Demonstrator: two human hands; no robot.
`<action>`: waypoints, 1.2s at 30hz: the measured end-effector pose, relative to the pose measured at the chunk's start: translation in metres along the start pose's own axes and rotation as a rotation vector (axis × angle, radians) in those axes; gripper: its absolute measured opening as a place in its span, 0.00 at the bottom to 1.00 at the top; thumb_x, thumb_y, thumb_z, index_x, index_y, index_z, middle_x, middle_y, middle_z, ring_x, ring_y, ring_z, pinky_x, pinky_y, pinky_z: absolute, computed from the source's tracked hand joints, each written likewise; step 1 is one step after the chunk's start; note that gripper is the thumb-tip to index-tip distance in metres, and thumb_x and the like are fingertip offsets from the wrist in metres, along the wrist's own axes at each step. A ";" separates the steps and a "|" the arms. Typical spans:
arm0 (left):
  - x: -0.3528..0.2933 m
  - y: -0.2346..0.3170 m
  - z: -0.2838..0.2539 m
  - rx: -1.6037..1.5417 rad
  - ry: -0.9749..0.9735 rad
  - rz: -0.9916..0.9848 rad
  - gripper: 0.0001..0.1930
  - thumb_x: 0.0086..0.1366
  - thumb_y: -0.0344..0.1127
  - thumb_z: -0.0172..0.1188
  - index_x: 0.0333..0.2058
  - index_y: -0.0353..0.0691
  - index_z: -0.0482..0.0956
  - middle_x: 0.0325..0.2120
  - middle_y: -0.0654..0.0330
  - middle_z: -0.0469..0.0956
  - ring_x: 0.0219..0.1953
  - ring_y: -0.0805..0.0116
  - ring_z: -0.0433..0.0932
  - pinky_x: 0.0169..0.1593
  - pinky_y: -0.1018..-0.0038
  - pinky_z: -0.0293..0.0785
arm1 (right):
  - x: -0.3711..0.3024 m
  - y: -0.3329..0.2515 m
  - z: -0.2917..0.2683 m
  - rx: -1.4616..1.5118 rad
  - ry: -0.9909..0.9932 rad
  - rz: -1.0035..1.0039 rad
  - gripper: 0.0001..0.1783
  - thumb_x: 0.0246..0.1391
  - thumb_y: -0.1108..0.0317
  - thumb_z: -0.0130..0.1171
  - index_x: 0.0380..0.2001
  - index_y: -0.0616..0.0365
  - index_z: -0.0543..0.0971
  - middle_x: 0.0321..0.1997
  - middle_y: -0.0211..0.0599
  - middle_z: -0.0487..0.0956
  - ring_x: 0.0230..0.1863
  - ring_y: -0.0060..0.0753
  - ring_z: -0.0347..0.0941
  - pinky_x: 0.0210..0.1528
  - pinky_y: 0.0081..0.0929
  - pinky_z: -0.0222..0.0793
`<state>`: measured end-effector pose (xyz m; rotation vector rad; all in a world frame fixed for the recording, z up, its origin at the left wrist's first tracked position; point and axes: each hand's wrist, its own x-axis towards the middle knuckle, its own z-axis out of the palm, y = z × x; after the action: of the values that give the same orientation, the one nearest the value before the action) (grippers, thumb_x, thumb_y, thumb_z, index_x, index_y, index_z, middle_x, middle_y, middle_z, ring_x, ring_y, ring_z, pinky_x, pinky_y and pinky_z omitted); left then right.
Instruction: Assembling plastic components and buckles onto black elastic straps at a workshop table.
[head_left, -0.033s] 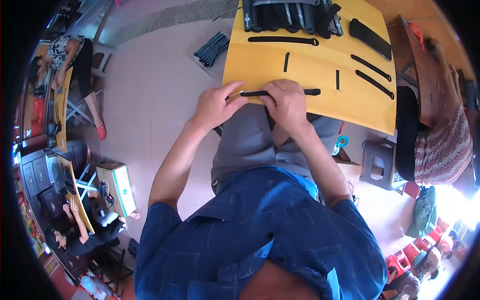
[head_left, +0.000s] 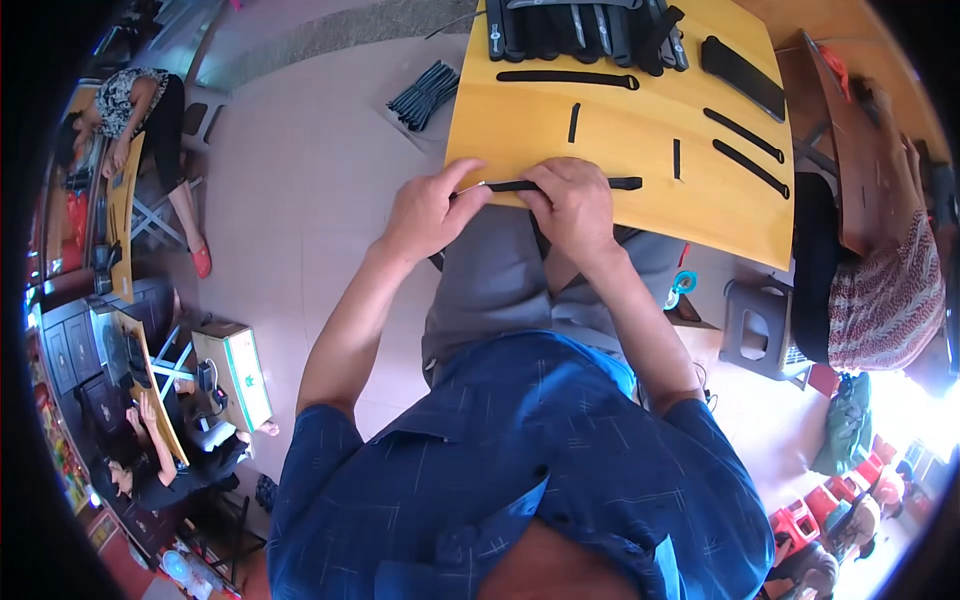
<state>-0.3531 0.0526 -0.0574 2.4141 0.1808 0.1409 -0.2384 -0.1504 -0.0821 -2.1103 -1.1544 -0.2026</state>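
A dark hook-and-loop strap (head_left: 627,184) lies along the near edge of the yellow table (head_left: 620,130). My right hand (head_left: 573,205) is closed over its middle, the thumb and fingers pressing it. At the strap's left end, my left hand (head_left: 425,210) is closed in a pinch, beside a small pale or shiny bit too small to name. Beyond my hands lie a long strap with a ring end (head_left: 567,79) and a short black strip (head_left: 574,123). Another short strip (head_left: 677,160) is to the right, then two ringed straps (head_left: 743,135).
A row of black straps (head_left: 560,35) and a black phone-like slab (head_left: 742,78) occupy the table's far side. A bundle of dark straps (head_left: 424,97) lies on the left. A grey stool (head_left: 757,325) stands to the right. Other people sit at tables on both sides.
My left thumb and fingertips have shifted very slightly at the strap's left end. My right hand stays in place on the strap.
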 end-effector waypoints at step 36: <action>0.000 0.022 0.023 -0.203 0.009 -0.166 0.10 0.72 0.33 0.55 0.48 0.39 0.81 0.36 0.48 0.86 0.39 0.46 0.85 0.44 0.58 0.80 | -0.001 -0.002 0.005 0.037 0.013 0.054 0.10 0.44 0.68 0.74 0.33 0.50 0.87 0.36 0.28 0.84 0.42 0.39 0.81 0.47 0.38 0.75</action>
<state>-0.3474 0.0214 -0.0598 2.1866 0.3526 0.0892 -0.2418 -0.1473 -0.0847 -2.1019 -1.0839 -0.1689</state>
